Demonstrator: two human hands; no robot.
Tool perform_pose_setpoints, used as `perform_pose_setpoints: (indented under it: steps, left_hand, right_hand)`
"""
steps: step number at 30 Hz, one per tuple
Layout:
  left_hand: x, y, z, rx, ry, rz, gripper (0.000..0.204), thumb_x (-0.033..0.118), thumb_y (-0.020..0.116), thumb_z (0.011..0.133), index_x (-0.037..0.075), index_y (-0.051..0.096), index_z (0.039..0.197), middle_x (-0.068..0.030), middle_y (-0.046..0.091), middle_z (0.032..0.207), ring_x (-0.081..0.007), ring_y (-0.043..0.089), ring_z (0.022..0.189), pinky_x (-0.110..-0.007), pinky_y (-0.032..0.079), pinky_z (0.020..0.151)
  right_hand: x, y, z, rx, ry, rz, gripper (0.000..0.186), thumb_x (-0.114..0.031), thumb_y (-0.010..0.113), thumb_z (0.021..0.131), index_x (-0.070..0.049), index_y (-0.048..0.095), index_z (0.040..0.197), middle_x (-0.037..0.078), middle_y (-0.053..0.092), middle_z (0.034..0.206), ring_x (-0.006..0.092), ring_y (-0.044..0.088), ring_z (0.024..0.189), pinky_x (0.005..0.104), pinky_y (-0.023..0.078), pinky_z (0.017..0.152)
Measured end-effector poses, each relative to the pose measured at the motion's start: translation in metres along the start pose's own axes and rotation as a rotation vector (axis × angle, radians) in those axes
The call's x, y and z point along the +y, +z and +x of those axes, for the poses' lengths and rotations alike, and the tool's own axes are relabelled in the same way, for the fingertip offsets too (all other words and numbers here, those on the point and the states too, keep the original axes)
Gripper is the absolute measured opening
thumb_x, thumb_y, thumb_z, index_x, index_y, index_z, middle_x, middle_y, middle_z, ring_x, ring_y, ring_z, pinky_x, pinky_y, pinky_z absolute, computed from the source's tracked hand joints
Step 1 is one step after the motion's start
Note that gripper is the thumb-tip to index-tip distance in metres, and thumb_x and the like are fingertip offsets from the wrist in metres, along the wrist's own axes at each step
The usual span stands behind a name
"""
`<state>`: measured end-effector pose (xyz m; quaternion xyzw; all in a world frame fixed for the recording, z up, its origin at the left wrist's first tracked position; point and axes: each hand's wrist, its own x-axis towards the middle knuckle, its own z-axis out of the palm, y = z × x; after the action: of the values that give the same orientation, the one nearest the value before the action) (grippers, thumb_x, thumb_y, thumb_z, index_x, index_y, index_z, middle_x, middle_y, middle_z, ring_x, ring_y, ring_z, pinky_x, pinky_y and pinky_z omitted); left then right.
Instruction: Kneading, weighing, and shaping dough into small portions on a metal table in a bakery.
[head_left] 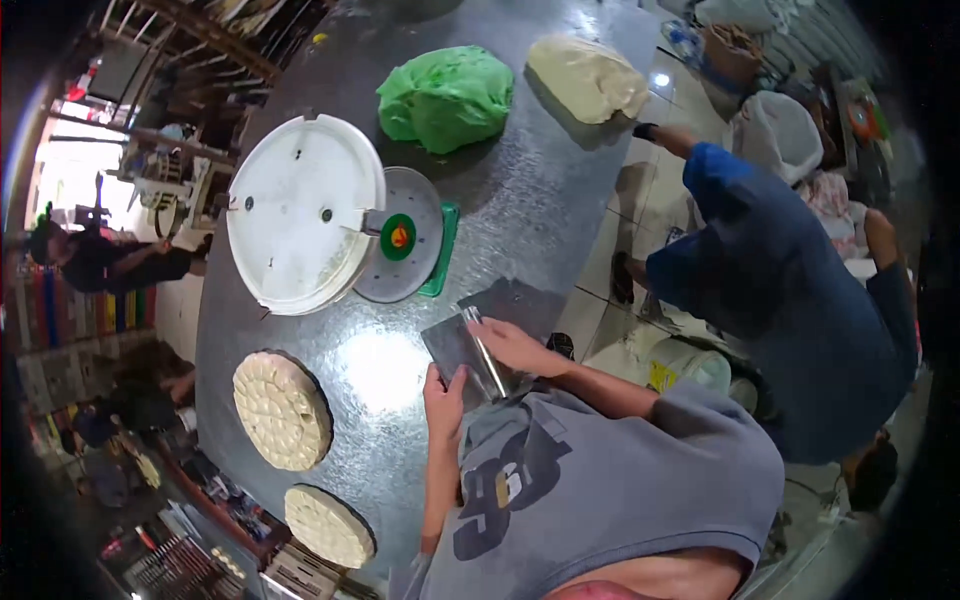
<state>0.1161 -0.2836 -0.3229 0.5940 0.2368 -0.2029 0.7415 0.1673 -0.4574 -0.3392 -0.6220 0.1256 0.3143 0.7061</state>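
Near the front of the steel table, my right hand grips the tubular handle of a metal scraper. My left hand holds the blade's edge between thumb and fingers. To the left lie two round, flat discs of pale dough, one scored into segments and a lower one. Beyond my hands, a white round plate overlaps a weighing scale with a green base. A green plastic-wrapped lump and a pale dough mass sit farther back.
A person in dark blue clothes bends beside the table's right edge, near white sacks and a bucket on the tiled floor. Other people are at the left, among racks and equipment.
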Motion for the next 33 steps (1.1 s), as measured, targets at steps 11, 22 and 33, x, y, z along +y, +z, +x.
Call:
perform_pose_setpoints:
  steps: [11, 22, 33]
  left_hand:
    - [-0.009, -0.040, 0.017, 0.238, 0.004, -0.026, 0.019, 0.006, 0.064, 0.091, 0.002, 0.057, 0.109, -0.0035, 0.062, 0.104, -0.0101, 0.055, 0.091, -0.026, 0.045, 0.082]
    - [-0.021, -0.098, -0.013, 0.506, 0.160, -0.046, 0.019, 0.009, 0.063, 0.092, 0.003, 0.058, 0.109, -0.0026, 0.063, 0.101, -0.0104, 0.056, 0.089, -0.027, 0.045, 0.080]
    - [-0.025, -0.088, -0.067, 0.646, 0.249, -0.262, 0.004, 0.007, 0.061, 0.093, 0.005, 0.057, 0.094, 0.0023, 0.056, 0.088, -0.0062, 0.048, 0.081, -0.023, 0.039, 0.074]
  right_hand:
    - [-0.094, -0.210, 0.106, 1.290, -0.350, -0.324, 0.074, -0.049, 0.076, 0.078, 0.000, 0.044, 0.123, 0.023, 0.050, 0.120, 0.0332, 0.050, 0.113, 0.0400, 0.043, 0.094]
    - [-0.165, -0.379, 0.195, 1.514, -0.193, -0.017, 0.081, -0.033, 0.085, 0.061, 0.000, 0.053, 0.127, 0.018, 0.056, 0.126, 0.0284, 0.059, 0.108, 0.0438, 0.051, 0.089]
    - [-0.296, -0.178, -0.014, 0.714, -0.900, -0.061, 0.033, -0.024, 0.067, 0.083, -0.001, 0.062, 0.106, 0.009, 0.065, 0.098, 0.0213, 0.063, 0.087, 0.0349, 0.052, 0.076]
